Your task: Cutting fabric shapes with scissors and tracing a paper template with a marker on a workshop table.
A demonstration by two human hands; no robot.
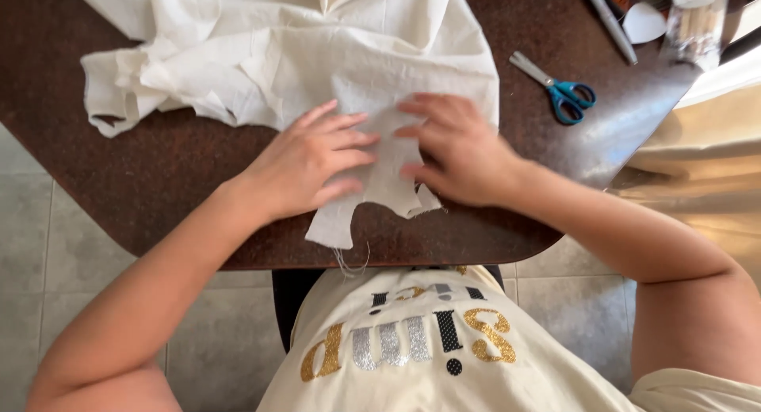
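Both hands flat on the cream cloth (349, 63) at the near edge of the brown table (158, 166): left hand (305, 162) and right hand (460, 150) lie side by side, fingers spread and pressing down, gripping nothing. My read: smoothing the near flap. To do it well, keep palms flat, push outward from the middle, and avoid dragging the frayed edge off the table. Blue-handled scissors (559, 87) lie well apart, to the right.

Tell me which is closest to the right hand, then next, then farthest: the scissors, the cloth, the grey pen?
1. Cloth: under the right hand, touching it.
2. Scissors: on the table, up and to its right.
3. Grey pen: by the table's far right edge, beyond the scissors.
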